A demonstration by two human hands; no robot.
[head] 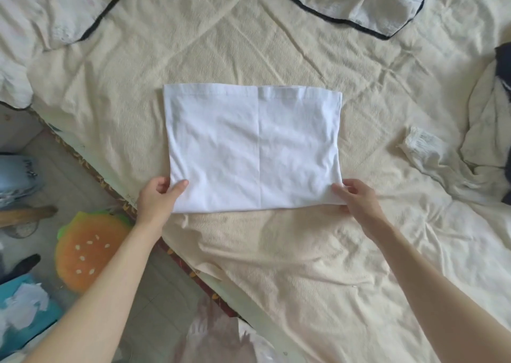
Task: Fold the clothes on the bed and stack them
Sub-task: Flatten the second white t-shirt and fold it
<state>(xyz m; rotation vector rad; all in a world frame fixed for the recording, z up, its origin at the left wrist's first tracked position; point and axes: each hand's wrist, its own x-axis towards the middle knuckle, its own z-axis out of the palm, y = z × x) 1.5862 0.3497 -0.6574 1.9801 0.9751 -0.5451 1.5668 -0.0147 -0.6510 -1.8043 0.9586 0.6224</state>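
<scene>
A white garment lies folded into a flat rectangle in the middle of the cream bed cover. My left hand pinches its near left corner, thumb on top. At the near right corner my right hand grips the fabric edge the same way. A crease runs down the middle of the garment. More clothes lie crumpled in a cream and dark heap at the right side of the bed.
Two white pillows with dark piping lie at the far left and far right. The bed edge runs diagonally at the left. On the floor are an orange burger-shaped cushion and a blue item.
</scene>
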